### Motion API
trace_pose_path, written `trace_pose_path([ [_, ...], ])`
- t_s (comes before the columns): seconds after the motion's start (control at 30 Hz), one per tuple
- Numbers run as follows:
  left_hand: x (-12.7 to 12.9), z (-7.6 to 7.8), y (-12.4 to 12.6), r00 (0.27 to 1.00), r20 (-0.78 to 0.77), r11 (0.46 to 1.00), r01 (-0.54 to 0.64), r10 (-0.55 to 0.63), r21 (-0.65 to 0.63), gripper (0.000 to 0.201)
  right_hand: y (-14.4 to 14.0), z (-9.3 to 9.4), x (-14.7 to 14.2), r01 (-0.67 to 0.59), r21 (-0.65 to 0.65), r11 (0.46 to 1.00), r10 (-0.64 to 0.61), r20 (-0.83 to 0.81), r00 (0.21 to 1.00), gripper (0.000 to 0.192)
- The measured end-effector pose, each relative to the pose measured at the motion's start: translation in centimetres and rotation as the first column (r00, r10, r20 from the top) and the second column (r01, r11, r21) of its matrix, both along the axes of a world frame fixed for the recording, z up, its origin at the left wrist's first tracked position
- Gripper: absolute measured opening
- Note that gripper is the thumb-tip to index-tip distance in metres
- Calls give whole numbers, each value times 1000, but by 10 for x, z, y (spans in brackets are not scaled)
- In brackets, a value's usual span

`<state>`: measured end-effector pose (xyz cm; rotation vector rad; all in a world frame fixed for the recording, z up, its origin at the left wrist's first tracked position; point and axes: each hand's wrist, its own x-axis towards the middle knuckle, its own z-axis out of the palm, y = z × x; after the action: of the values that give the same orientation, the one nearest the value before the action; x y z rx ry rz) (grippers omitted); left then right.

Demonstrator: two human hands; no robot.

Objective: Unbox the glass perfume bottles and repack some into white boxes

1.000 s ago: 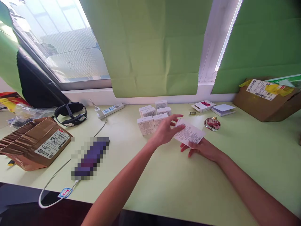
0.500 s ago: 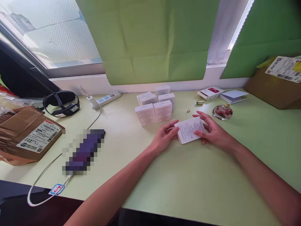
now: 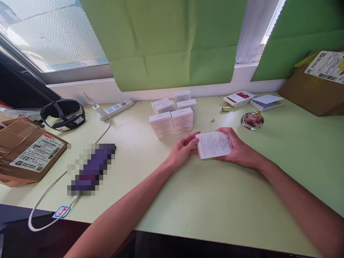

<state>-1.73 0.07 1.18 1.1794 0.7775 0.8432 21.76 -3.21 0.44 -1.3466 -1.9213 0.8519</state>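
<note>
Between my two hands is a small white box (image 3: 212, 145) with fine print on the side facing me. My left hand (image 3: 182, 149) grips its left edge, thumb at the upper corner. Around its right end my right hand (image 3: 239, 147) is wrapped, some fingers hidden behind the box. Just behind my left hand stand several similar white printed boxes (image 3: 161, 126) in a cluster. Beyond the held box lie a tiny gold-coloured collar (image 3: 212, 120) and a shiny metallic cap (image 3: 226, 109). A glass bottle with a red floral look (image 3: 252, 120) rests on the table to the right.
An open white carton with a red picture (image 3: 239, 98) and a white flapped box (image 3: 266, 102) lie at the back. Large brown cartons (image 3: 309, 86) flank the table. On the left are a headset (image 3: 63, 114), a power strip (image 3: 115, 109) and a blurred-out phone (image 3: 92, 168) with its cable.
The white box has turned a little, its edges now lying more level. My right hand has shifted its hold, wrapping the right end with its thumb no longer across the printed face.
</note>
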Motion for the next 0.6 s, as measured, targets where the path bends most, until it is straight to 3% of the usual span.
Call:
trace_pose_path([
  [0.3,-5,-1,2,1000,3,999,7,-7,51,38,3,-4,5,-5,-110,994,-9,-128,992,91],
  [0.47,-5,3,0,996,-57,980,-58,70,191,22,4,-3,6,11,-113,994,-29,-156,987,91],
  [0.6,-5,-1,1,978,-163,942,-69,129,328,25,5,-6,7,8,-106,994,-24,-146,989,90],
])
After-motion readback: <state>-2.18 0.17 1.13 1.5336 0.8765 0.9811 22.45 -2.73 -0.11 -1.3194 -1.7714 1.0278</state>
